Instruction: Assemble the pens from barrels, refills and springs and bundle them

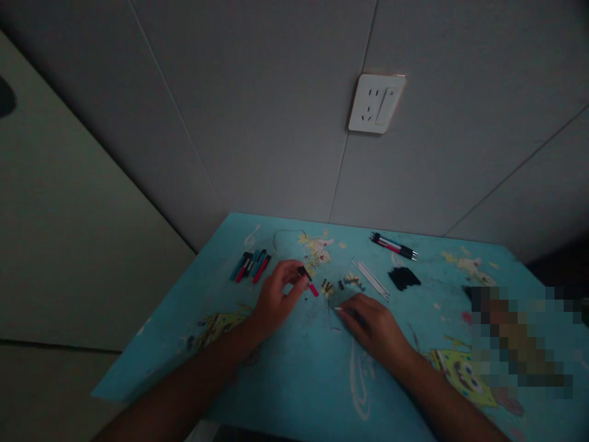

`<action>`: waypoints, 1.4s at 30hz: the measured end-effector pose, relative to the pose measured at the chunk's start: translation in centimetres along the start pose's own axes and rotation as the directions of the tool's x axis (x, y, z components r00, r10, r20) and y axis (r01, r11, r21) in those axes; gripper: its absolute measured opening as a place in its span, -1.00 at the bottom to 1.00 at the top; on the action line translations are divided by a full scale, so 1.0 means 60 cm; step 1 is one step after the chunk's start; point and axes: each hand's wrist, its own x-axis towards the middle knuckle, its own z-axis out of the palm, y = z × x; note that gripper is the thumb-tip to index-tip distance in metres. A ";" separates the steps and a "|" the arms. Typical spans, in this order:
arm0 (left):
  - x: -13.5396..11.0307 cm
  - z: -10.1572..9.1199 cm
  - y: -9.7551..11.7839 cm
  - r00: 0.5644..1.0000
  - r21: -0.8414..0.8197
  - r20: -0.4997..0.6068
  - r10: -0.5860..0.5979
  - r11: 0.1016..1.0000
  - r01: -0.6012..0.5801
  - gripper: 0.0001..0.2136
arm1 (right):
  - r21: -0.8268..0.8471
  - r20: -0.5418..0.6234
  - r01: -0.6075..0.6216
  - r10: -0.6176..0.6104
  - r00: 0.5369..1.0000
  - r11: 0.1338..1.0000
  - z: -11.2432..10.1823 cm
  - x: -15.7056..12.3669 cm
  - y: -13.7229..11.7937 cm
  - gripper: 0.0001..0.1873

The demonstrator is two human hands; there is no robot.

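Note:
My left hand [281,291] is closed in a pinch around a red pen barrel [313,288] with a black upper end, held tilted above the table. To its left lie several pen barrels [251,265] in blue, red and black. My right hand [370,322] has its thumb and fingers pressed together low over the tabletop. A tiny pale bit shows at those fingertips, too small to name. Between the hands are little dark and metallic pen parts [327,287]. Several thin white refills [372,280] lie beyond my right hand, beside a pile of small black pieces [404,278].
Several put-together pens [394,245] lie near the back edge of the blue cartoon-print table [294,380]. A grey panelled wall with a white socket plate [376,104] rises behind. At the right, a blurred-out patch [519,337] covers part of the table.

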 end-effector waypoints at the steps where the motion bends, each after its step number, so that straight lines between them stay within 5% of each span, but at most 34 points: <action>1: 0.001 -0.001 0.001 1.000 0.003 -0.009 0.007 1.000 -0.007 -0.76 | -0.012 0.002 -0.004 0.004 1.000 1.000 0.000 0.000 0.001 -0.85; 11: 0.005 -0.014 0.002 0.989 0.168 0.000 0.145 0.975 -0.143 -0.74 | -0.221 0.068 -0.087 0.105 0.992 0.971 -0.012 -0.004 0.011 -0.79; 18: 0.006 -0.012 0.005 0.993 0.218 0.012 0.117 0.969 -0.117 -0.73 | -0.002 0.328 0.060 -0.056 0.943 0.998 -0.014 -0.015 -0.058 -0.71; 25: 0.007 -0.008 0.010 0.999 0.116 -0.025 0.039 0.993 -0.036 -0.73 | 0.017 0.389 0.091 -0.090 0.917 0.996 0.007 -0.019 -0.065 -0.89; 29: 0.007 -0.003 0.014 0.994 -0.166 0.023 -0.109 0.980 0.112 -0.75 | 0.096 0.286 0.010 -0.037 0.958 0.995 0.007 -0.017 -0.051 -0.90; 32: 0.007 0.001 0.015 0.975 -0.339 0.104 -0.195 0.915 0.220 -0.81 | 0.199 0.121 -0.145 0.122 0.985 0.969 -0.004 -0.014 -0.037 -0.85; 37: -0.001 0.012 0.015 0.937 -0.469 0.243 -0.249 0.816 0.339 -0.81 | 0.284 -0.153 -0.298 0.350 0.924 0.911 -0.030 -0.009 -0.018 -0.83; 42: -0.010 0.020 0.019 0.906 -0.471 0.322 -0.274 0.784 0.405 -0.80 | 0.318 -0.169 -0.316 0.381 0.909 0.894 -0.037 -0.007 -0.021 -0.82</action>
